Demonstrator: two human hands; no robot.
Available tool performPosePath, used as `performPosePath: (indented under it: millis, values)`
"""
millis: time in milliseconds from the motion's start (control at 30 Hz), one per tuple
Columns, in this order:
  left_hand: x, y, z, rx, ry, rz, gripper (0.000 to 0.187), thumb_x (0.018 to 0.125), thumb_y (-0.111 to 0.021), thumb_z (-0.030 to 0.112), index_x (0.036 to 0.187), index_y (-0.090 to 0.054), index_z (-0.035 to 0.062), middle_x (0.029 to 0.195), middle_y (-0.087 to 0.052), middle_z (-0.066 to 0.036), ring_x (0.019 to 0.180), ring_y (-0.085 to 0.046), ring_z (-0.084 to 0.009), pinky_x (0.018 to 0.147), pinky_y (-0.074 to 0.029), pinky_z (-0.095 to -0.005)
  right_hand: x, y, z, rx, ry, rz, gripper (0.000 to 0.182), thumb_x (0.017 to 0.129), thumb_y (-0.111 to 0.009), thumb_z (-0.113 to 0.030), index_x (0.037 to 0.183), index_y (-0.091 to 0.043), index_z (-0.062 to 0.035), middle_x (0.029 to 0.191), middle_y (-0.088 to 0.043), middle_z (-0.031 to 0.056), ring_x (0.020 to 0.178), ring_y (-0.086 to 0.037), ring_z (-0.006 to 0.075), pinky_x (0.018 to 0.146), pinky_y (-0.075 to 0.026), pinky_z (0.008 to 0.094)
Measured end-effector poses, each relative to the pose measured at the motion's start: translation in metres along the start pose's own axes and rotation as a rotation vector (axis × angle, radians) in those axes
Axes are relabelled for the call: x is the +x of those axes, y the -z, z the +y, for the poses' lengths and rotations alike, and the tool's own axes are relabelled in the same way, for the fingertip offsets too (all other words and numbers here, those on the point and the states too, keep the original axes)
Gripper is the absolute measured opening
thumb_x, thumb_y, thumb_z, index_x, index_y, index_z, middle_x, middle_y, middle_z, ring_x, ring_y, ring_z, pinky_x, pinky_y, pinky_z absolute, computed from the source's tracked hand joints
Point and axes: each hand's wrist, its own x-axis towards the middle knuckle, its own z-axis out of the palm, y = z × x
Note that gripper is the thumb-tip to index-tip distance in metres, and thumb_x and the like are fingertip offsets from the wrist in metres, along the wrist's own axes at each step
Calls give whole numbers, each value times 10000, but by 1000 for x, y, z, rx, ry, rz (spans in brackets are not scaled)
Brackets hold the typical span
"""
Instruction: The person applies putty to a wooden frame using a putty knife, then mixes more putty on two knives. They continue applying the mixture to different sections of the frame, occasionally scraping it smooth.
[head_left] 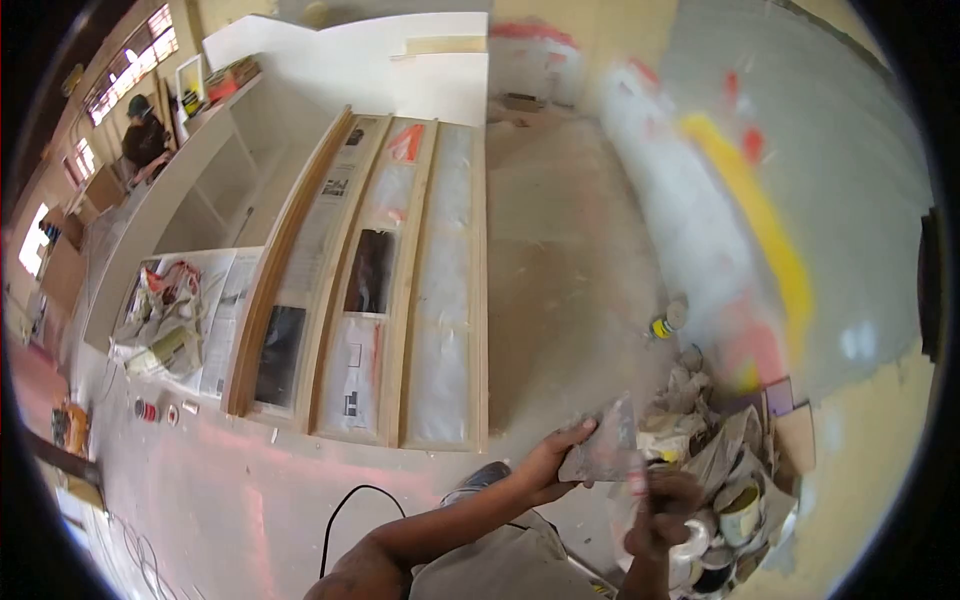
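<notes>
My left hand (pixel 558 462) grips the near left edge of a flat, grey, smeared plate (pixel 604 446), thumb on top and fingers beneath. Close to its right side, my right hand (pixel 662 515) is closed and blurred by motion. A thin tool with a red and white part (pixel 638 474) rises from that hand against the plate's edge; its exact kind is too smeared to tell. Below and right of my right hand, an open tub (pixel 740 513) stands among crumpled sheets and bags (pixel 728 440).
A wooden slatted frame (pixel 400 330) with paper and plastic between its strips lies left of centre. Beyond it stands a white curved panel (pixel 370 70). A crumpled bag (pixel 165 340) rests on newspaper. A black cable (pixel 330 530) crosses the floor. Far left, a person (pixel 146 138) is visible.
</notes>
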Motion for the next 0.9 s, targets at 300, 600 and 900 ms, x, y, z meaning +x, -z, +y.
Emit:
performPosePath:
  millis: [300,600,900]
  values:
    - [88,7,59,300,-349,232,313,958,-587,244,1130,-608,-17,995,-651,-53,883,-610,-115,770,-485,-263,73,17,188,-161,-549,-43,387,766,-712,-111,1127,-591,-42,1163,-452,167,1091,-476,323,972,-400,429]
    - [191,21,161,268,-711,482,247,987,-542,239,1047,-603,7,909,-616,-31,790,-577,-102,694,-480,-281,339,9,261,-633,766,-1160,337,790,-581,-236,1118,-562,-166,1068,-547,52,1017,-533,233,901,-484,373]
    - [255,-17,236,203,-926,672,263,977,-554,241,1009,-619,-12,872,-611,-18,802,-553,-101,705,-446,-253,439,-32,372,-309,935,-967,296,803,-565,-215,1098,-577,-192,1058,-532,40,1038,-519,229,935,-450,375]
